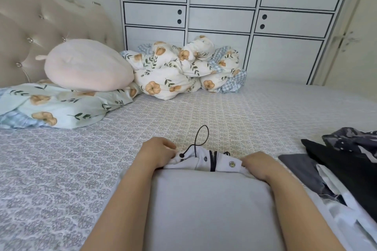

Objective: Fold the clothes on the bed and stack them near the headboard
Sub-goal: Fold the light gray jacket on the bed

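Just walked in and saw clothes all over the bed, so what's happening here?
A person is folding laundry on the bed. Both hands, left hand and right hand, grip the far edge of a light grey jacket with a black zipper and a cord, spread flat before them. A heap of dark and white clothes waits on the right. Near the headboard lie a pink pillow and flowered bedding; no folded stack shows there yet.

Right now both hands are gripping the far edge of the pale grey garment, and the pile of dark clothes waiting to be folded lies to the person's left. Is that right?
Not quite. The head view shows the pile of dark clothes on the person's right, not left. The rest holds: the left hand and right hand both grip the far edge of the pale grey garment.
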